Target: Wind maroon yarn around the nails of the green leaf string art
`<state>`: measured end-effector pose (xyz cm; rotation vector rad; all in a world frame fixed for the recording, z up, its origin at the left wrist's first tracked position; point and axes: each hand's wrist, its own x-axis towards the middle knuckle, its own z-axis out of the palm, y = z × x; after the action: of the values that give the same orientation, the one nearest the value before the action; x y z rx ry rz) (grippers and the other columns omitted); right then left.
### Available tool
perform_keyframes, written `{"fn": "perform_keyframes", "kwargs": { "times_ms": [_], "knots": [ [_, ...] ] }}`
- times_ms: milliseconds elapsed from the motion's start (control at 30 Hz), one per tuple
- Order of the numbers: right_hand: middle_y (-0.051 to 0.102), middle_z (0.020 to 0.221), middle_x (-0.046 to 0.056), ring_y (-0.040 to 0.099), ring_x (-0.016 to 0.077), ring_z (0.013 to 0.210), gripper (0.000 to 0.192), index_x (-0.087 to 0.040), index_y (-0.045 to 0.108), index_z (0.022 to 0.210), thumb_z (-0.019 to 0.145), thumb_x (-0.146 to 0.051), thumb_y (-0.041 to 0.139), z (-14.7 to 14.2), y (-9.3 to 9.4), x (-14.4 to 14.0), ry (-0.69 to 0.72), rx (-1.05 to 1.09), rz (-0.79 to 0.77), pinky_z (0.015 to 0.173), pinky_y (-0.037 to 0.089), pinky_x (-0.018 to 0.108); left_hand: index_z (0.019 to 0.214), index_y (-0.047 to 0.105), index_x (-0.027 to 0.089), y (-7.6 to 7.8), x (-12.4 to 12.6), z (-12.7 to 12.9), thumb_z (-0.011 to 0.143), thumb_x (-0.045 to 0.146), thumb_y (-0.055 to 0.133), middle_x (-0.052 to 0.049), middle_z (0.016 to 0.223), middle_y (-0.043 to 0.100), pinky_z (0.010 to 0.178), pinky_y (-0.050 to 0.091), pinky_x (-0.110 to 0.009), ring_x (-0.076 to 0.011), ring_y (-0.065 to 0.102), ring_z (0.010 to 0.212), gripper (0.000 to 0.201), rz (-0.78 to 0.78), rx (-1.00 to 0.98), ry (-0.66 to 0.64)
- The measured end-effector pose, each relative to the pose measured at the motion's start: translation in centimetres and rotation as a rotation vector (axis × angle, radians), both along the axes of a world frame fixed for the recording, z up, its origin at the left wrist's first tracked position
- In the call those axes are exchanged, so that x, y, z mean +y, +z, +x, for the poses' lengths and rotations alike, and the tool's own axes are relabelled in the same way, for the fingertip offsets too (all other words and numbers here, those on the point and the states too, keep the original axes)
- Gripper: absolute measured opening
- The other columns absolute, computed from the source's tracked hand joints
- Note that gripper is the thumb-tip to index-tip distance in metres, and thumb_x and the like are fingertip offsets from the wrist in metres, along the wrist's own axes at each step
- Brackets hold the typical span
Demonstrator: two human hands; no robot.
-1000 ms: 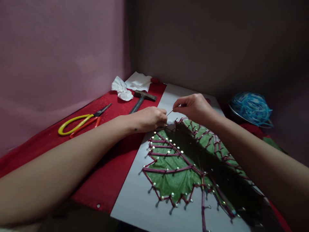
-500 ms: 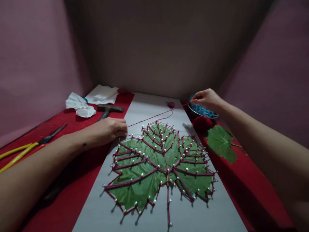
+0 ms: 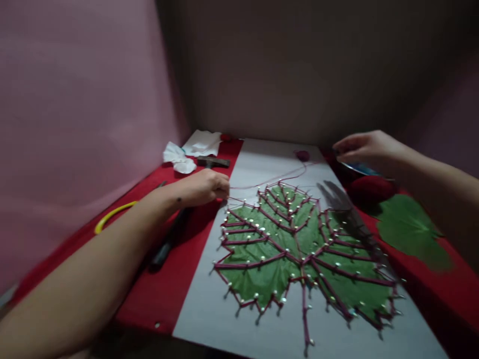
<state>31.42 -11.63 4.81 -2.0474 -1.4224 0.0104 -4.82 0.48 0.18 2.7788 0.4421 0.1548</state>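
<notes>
Two hands work around the nailed leaf (image 3: pixel 299 254) on the white board (image 3: pixel 209 314). The left hand (image 3: pixel 204 187), fingers pinched shut on the red thread (image 3: pixel 273 180), rests just beside the leaf's upper left edge. The right hand (image 3: pixel 368 148) hovers beyond the leaf's upper right, fingers loosely curled; whether it holds anything is unclear. A hammer (image 3: pixel 212 161) and tissue (image 3: pixel 178 158) lie beyond the leaf's left side; a loose leaf (image 3: pixel 411 229) lies to its right.

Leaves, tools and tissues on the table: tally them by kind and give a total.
Leaves: 2, nailed leaf, loose leaf
Hammer: 1
Scissors: 1
Tissues: 2, crumpled tissue, flat tissue
Total: 6
</notes>
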Motion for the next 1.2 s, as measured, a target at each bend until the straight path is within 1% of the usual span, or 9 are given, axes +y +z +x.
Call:
{"fn": "perform_keyframes", "kwargs": {
  "times_ms": [100,233,400,500,633,800,900,1067,1200],
  "knots": [
    [0.071,0.078,0.010,0.061,0.0169,0.066,0.031,-0.012,0.072,0.093,0.063,-0.015,0.075,-1.0,-2.0,0.3,0.048,0.021,-0.147,0.064,0.045,0.032,0.064,0.065,0.013,0.3,-0.1,-0.3,0.078,0.011,0.053,0.002,0.066,0.055,0.059,0.037,-0.016,-0.0059,0.050,0.060,0.019,-0.009,0.003,-0.033],
    [0.071,0.083,0.010,0.063,0.0206,0.075,0.034,-0.016,0.071,0.102,0.070,-0.027,0.070,-4.0,-2.4,-0.1,0.062,-0.043,-0.188,0.068,0.046,0.034,0.063,0.065,0.013,0.2,-0.1,-0.6,0.076,0.008,0.056,0.002,0.065,0.056,0.060,0.038,-0.015,-0.0055,0.052,0.060,0.017,-0.053,0.004,-0.022],
    [0.067,0.105,0.011,0.064,0.0167,0.073,0.028,-0.016,0.070,0.096,0.076,-0.031,0.058,-9.4,-3.1,-2.1,0.352,-0.095,0.050,0.066,0.050,0.031,0.064,0.065,0.013,0.3,-0.4,-0.9,0.077,0.008,0.058,0.002,0.066,0.056,0.060,0.038,-0.015,-0.0050,0.052,0.061,0.016,-0.075,0.026,-0.049],
    [0.067,0.103,0.009,0.064,0.0172,0.074,0.027,-0.018,0.072,0.092,0.080,-0.033,0.053,-11.5,-4.4,-3.0,0.493,-0.193,0.052,0.068,0.051,0.032,0.062,0.063,0.014,0.5,-0.9,-1.2,0.080,0.009,0.055,0.002,0.066,0.053,0.058,0.037,-0.016,-0.0045,0.049,0.059,0.021,-0.062,0.051,-0.057],
    [0.067,0.109,0.009,0.065,0.0215,0.087,0.026,-0.021,0.073,0.091,0.083,-0.030,0.049,-11.9,-5.6,-3.5,0.616,-0.290,0.023,0.077,0.051,0.036,0.062,0.060,0.013,0.6,-2.3,-1.7,0.085,0.010,0.050,0.002,0.068,0.049,0.057,0.036,-0.018,-0.0051,0.047,0.059,0.025,-0.019,0.054,-0.069],
    [0.068,0.105,0.008,0.064,0.0168,0.064,0.025,-0.023,0.073,0.090,0.083,-0.034,0.051,-9.9,-5.0,-5.5,0.570,-0.297,0.057,0.062,0.051,0.034,0.060,0.051,0.013,0.9,-4.7,-1.5,0.083,-0.001,0.041,0.000,0.069,0.040,0.052,0.026,-0.025,-0.0082,0.033,0.057,0.029,0.282,0.143,-0.029],
    [0.071,0.098,0.004,0.067,0.0181,0.072,0.020,-0.028,0.072,0.088,0.083,-0.035,0.053,-8.6,-4.9,-7.4,0.537,-0.240,0.170,0.062,0.052,0.032,0.066,0.053,0.014,1.2,-5.3,-1.0,0.076,-0.007,0.037,-0.002,0.072,0.042,0.055,0.025,-0.028,-0.0120,0.034,0.063,0.028,0.414,0.199,-0.084],
    [0.073,0.089,0.003,0.068,0.0201,0.080,0.016,-0.027,0.071,0.082,0.081,-0.034,0.057,-7.6,-6.2,-8.5,0.365,-0.097,0.238,0.068,0.053,0.032,0.060,0.044,0.015,1.7,-4.9,-0.4,0.069,-0.010,0.037,-0.003,0.074,0.039,0.056,0.027,-0.027,-0.0120,0.035,0.065,0.027,0.393,0.226,-0.171],
    [0.073,0.088,0.005,0.067,0.0207,0.080,0.018,-0.024,0.072,0.081,0.080,-0.034,0.057,-7.4,-6.8,-8.1,0.344,-0.037,0.247,0.072,0.053,0.034,0.058,0.037,0.015,2.6,-4.6,0.0,0.071,-0.010,0.037,-0.001,0.073,0.034,0.053,0.024,-0.027,-0.0092,0.028,0.058,0.028,0.322,0.226,-0.146]
  ]
}}
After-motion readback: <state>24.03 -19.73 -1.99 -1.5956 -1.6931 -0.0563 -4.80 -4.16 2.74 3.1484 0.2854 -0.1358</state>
